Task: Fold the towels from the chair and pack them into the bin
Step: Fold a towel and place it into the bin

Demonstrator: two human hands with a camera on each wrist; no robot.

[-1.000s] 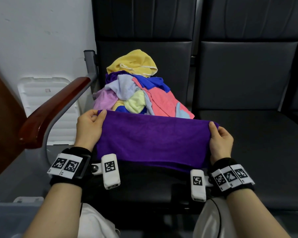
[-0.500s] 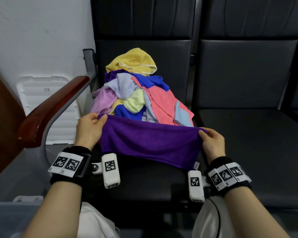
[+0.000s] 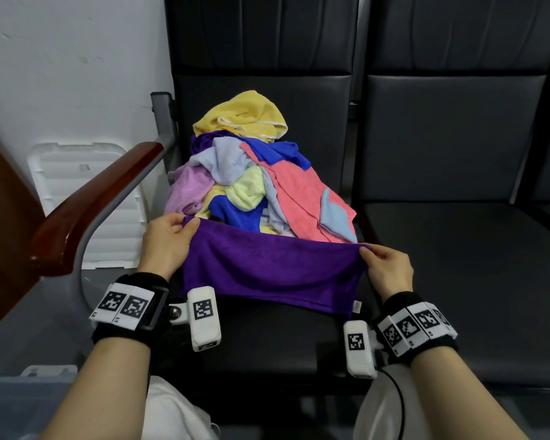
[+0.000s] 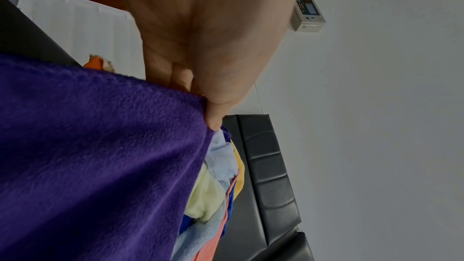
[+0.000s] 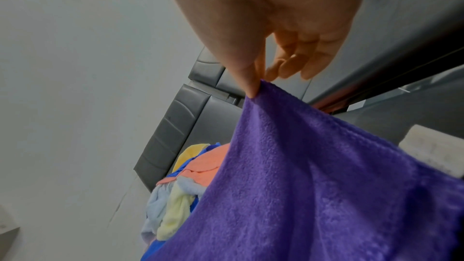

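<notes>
A purple towel [image 3: 267,268] hangs stretched between my two hands over the front of the black chair seat [image 3: 267,338]. My left hand [image 3: 169,239] pinches its upper left corner, and in the left wrist view the thumb [image 4: 216,110] presses on the purple towel [image 4: 95,162]. My right hand [image 3: 385,265] pinches the upper right corner; the right wrist view shows thumb and forefinger [image 5: 251,84] closed on the purple towel [image 5: 314,186]. Behind it a pile of towels [image 3: 254,179] in yellow, blue, pink and lilac lies on the seat. A grey bin corner [image 3: 19,395] shows at the lower left.
A wooden armrest [image 3: 89,208] on a metal frame rises left of the seat. A white plastic lid [image 3: 77,192] leans against the wall behind it. To the right is a second black seat [image 3: 473,265]. My knees [image 3: 172,414] sit below the seat edge.
Both hands have lowered the purple towel and the right hand has come inward and nearer to me, so the towel's top edge now slopes down to the right and more of the pile shows.
</notes>
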